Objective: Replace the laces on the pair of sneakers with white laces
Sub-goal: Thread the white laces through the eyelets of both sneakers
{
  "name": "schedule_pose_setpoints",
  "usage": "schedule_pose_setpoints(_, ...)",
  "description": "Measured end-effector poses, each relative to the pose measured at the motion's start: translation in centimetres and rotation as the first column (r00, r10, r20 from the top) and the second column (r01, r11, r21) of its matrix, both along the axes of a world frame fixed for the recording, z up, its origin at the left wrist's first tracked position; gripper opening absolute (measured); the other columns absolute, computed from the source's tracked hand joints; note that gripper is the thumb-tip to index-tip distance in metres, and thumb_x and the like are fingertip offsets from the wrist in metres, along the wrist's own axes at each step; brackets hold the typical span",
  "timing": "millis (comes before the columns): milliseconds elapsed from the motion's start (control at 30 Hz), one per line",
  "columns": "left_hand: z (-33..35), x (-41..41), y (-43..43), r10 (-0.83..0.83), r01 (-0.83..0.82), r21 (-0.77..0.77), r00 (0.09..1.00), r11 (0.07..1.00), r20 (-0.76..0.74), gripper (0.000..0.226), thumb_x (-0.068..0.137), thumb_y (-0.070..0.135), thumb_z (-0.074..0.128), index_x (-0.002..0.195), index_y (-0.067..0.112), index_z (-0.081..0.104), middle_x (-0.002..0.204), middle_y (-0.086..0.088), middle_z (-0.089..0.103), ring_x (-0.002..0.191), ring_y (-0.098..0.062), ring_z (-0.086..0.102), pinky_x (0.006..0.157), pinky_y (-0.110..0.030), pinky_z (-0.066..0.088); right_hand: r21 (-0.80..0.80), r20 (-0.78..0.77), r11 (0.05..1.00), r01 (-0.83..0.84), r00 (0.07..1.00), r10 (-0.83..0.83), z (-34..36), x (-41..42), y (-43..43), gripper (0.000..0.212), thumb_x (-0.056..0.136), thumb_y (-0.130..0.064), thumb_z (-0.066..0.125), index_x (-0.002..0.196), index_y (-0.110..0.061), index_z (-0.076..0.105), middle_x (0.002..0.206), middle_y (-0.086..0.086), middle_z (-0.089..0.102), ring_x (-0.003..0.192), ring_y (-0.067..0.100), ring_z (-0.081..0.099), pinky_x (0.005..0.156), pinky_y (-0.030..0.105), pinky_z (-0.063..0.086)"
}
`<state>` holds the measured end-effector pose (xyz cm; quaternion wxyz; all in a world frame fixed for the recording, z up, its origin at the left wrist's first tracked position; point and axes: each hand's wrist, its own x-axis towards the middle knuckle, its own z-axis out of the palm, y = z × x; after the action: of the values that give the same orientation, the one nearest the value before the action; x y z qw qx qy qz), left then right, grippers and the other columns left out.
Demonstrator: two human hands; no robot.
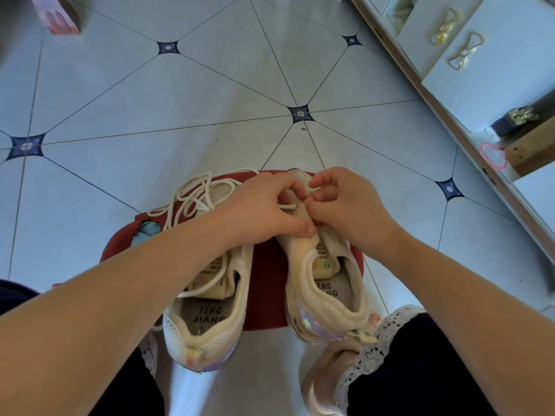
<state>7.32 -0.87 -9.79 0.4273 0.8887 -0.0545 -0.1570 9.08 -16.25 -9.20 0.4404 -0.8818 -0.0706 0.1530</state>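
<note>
I see a tiled floor [210, 85] filling most of the view. A white cabinet [495, 73] with bow-shaped handles runs along the far right.

A red stool [267, 283] stands near centre, between my operator's knees. Both sneakers rest on it with heels toward the camera and toes pointing far.

1. Left sneaker [204, 334]: sits on the stool's left side, its heel overhanging the near edge. No lace is threaded through the part I can see.
2. Right sneaker [327, 304]: sits on the stool's right side, its heel also overhanging the near edge. Its front half is covered by both hands.

Hands are together, almost touching, over the right sneaker's front.

- Left hand [264, 211]: fingers curled over the upper, thumb pressed on the tongue; it grips the right sneaker.
- Right hand [345, 205]: fingertips bunched, pinching the lace end [286, 207] at the eyelet area.

A loose lace [186, 199], off-white, lies in coils over the left sneaker's toe and the stool's far left edge. One strand crosses that sneaker's tongue. I cannot tell whether the lace end belongs to this coil.
</note>
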Motion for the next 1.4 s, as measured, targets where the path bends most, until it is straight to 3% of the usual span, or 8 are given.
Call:
schedule_pose_setpoints(133,0.1,-0.1,-0.1,-0.007,0.007,0.029,1.000,1.000,0.007,0.037,0.067,0.037,0.075,0.097,0.030,0.056,0.093,0.004,0.061,0.087,-0.015,0.056,0.073,-0.029,0.043,0.007,-0.049,1.000,0.013,0.999,-0.013,0.0,0.2,-0.1,0.028,0.071,-0.008,0.067,0.083,-0.028,0.053,0.082,0.003,0.070,0.081,0.018,0.066,0.083,0.041,0.053)
schedule_pose_setpoints(333,0.7,-1.3,-0.7,-0.081,-0.021,0.397,0.968,0.917,0.238,0.067,0.043,0.079,0.049,0.088,0.030,0.043,0.082,0.016,0.037,0.083,-0.010,0.036,0.073,-0.029,0.027,0.045,-0.119,0.998,0.041,0.992,-0.035,0.0,0.6,0.0,0.023,0.074,-0.007,0.068,0.084,-0.025,0.056,0.083,0.004,0.068,0.069,0.018,0.067,0.068,0.028,0.057)
schedule_pose_setpoints(533,1.0,-0.9,-0.8,-0.002,-0.067,0.414,0.986,0.908,0.165,0.032,0.068,0.054,0.050,0.072,0.023,0.055,0.070,0.006,0.054,0.071,-0.016,0.052,0.060,-0.031,0.034,0.056,-0.149,0.996,0.066,0.987,-0.057,0.0,0.6,0.3,0.023,0.072,-0.007,0.073,0.083,-0.020,0.058,0.070,0.000,0.069,0.057,0.011,0.065,0.063,0.023,0.056)
schedule_pose_setpoints(633,0.6,-0.6,-0.3,0.033,-0.103,0.431,0.985,0.896,0.168,0.031,0.078,0.048,0.051,0.077,0.019,0.061,0.073,0.004,0.059,0.072,-0.016,0.055,0.061,-0.031,0.041,0.059,-0.135,0.995,0.077,0.988,-0.068,-0.1,0.4,0.3,0.022,0.072,-0.007,0.073,0.081,-0.021,0.058,0.065,-0.005,0.067,0.053,0.007,0.063,0.063,0.024,0.056)
schedule_pose_setpoints(767,0.1,-0.3,-0.4,0.045,-0.092,0.423,0.992,0.901,0.120,0.027,0.083,0.041,0.054,0.070,0.019,0.063,0.066,0.004,0.057,0.069,-0.017,0.054,0.052,-0.028,0.034,-0.009,-0.045,0.999,0.041,0.998,-0.042,-0.2,0.0,0.6,0.023,0.071,-0.012,0.072,0.078,-0.027,0.056,0.070,-0.004,0.069,0.063,0.010,0.065,0.072,0.029,0.055)
schedule_pose_setpoints(1000,-0.4,-0.8,0.4,0.178,-0.229,0.344,0.969,0.911,0.173,0.020,0.083,0.035,0.056,0.069,0.023,0.066,0.070,0.005,0.064,0.067,-0.011,0.055,0.051,-0.023,0.033,0.017,0.026,0.996,0.087,0.996,-0.087,0.1,-0.4,-0.4,0.020,0.072,-0.008,0.069,0.074,-0.026,0.059,0.054,-0.012,0.059,0.052,-0.001,0.058,0.059,0.012,0.049)
schedule_pose_setpoints(1233,-0.2,-1.2,-0.3,0.166,-0.222,0.304,0.966,0.926,0.199,0.015,0.083,0.033,0.056,0.071,0.027,0.064,0.074,0.007,0.064,0.073,-0.011,0.057,0.060,-0.027,0.038,-0.220,0.084,0.970,-0.101,0.989,0.122,0.7,-0.3,-0.3,0.016,0.082,-0.017,0.063,0.079,-0.032,0.063,0.069,-0.020,0.058,0.066,-0.007,0.055,0.061,-0.001,0.038)
schedule_pose_setpoints(1400,0.1,-1.2,-0.5,0.145,-0.212,0.337,0.966,0.917,0.213,0.016,0.081,0.031,0.055,0.071,0.025,0.065,0.073,0.006,0.064,0.072,-0.011,0.057,0.058,-0.028,0.041,-0.544,0.218,0.823,-0.162,0.920,0.325,1.1,-0.4,-0.1,0.012,0.088,-0.026,0.054,0.090,-0.022,0.065,0.083,-0.009,0.058,0.081,0.010,0.056,0.075,0.027,0.047)
